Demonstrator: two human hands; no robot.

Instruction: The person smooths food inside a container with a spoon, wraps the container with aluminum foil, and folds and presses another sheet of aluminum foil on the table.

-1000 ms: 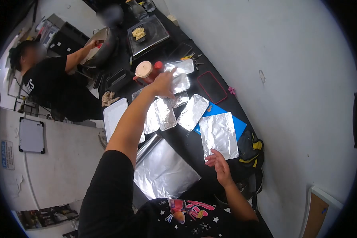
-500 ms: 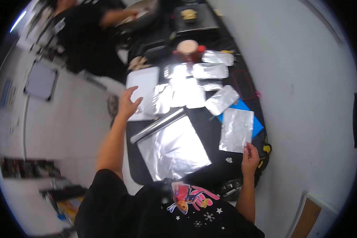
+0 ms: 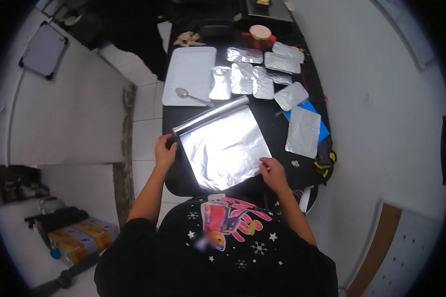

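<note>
Between the hands (image 3: 165, 152) lies foil (image 3: 225, 148); contact unclear.

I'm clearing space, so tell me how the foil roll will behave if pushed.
The foil roll looks cylindrical, so it would probably roll. Its unrolled sheet shows creases, so that part seems floppy and would likely crumple rather than push stiffly.
</note>
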